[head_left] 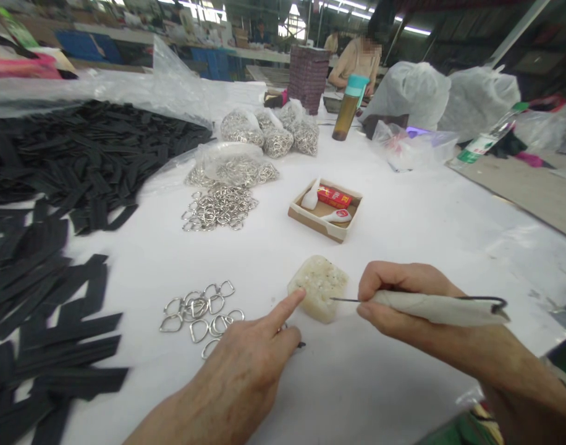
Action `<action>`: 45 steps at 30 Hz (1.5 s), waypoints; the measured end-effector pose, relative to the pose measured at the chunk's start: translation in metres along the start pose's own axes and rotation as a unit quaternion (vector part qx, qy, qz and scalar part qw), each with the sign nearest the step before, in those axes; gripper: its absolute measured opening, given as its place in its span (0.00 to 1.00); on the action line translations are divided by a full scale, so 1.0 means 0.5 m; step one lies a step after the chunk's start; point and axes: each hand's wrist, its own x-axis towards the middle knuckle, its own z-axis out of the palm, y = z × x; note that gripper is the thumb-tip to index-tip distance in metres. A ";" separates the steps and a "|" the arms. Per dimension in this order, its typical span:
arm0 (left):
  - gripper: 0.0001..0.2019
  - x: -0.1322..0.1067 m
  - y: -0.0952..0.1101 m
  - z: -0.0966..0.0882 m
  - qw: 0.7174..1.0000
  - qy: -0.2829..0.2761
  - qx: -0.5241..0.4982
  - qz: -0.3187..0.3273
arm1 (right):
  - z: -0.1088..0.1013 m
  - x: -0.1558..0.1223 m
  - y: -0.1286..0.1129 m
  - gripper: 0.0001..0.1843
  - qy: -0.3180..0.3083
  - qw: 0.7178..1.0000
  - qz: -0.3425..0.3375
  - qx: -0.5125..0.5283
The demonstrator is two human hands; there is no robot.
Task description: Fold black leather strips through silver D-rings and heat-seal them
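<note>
My right hand is closed around a needle tool with a white wrapped handle. Its thin metal tip points left onto a whitish, pitted block on the white table. My left hand points its index finger at the block's left edge, fingertip touching it. The other fingers are curled, and a small dark piece pokes out beneath them. A small cluster of metal D-rings lies just left of that hand.
Black straps cover the table's left side. More loose D-rings and bagged rings lie farther back. A shallow cardboard box holds small tubes. A bottle, plastic bags and a seated person sit at the far end.
</note>
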 end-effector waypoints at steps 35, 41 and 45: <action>0.16 -0.001 -0.005 0.009 0.999 0.039 -0.008 0.014 | 0.020 -0.007 0.025 0.06 -0.050 0.993 -0.034 -0.104; 0.15 0.003 -0.004 0.001 1.000 0.015 -0.006 0.012 | -0.002 -0.003 0.019 0.07 -0.040 0.993 -0.005 -0.114; 0.15 0.003 -0.004 -0.002 1.000 0.026 -0.001 0.014 | 0.012 -0.001 0.015 0.07 -0.016 0.994 -0.009 -0.111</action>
